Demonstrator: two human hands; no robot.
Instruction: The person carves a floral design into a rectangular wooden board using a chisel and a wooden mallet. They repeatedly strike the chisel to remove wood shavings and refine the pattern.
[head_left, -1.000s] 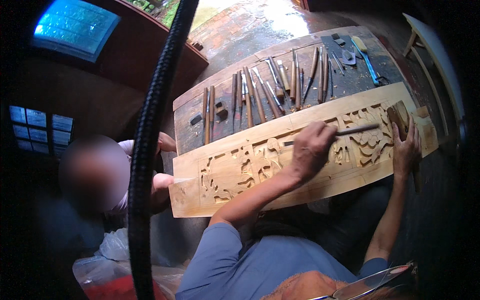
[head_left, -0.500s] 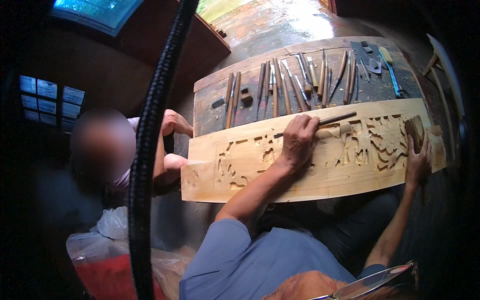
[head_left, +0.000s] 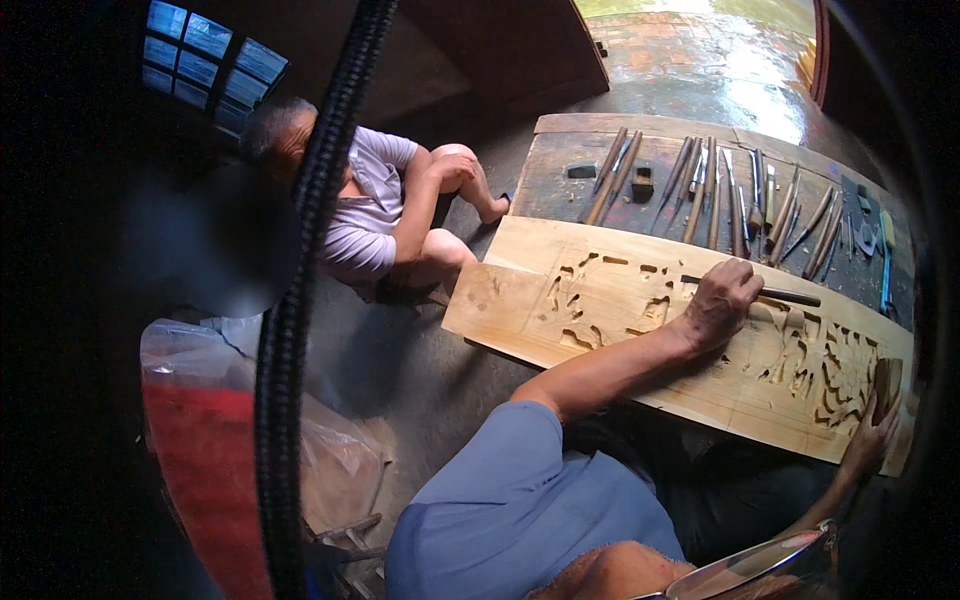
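Note:
A long pale wooden board [head_left: 500,312], carved with openings and a flower pattern, lies along the near side of the workbench. My left hand [head_left: 722,300] is closed around a slim dark chisel [head_left: 795,297], held nearly flat above the middle of the carving. Its left end shows past my knuckles. At the board's right end, my right hand [head_left: 872,437] grips a brown wooden block [head_left: 886,386] resting by the carved flower [head_left: 845,375]. Part of that block is hidden by my fingers.
Several chisels [head_left: 712,190] with wooden handles lie in a row on the workbench [head_left: 570,140] beyond the board. A blue-handled brush [head_left: 887,262] is at the right. Another person [head_left: 370,215] sits at the left. Plastic-covered red material [head_left: 200,440] stands at lower left.
My view has swung left, so the bench and board sit farther right and lower in it. Both hands keep their holds at about the same places on the board.

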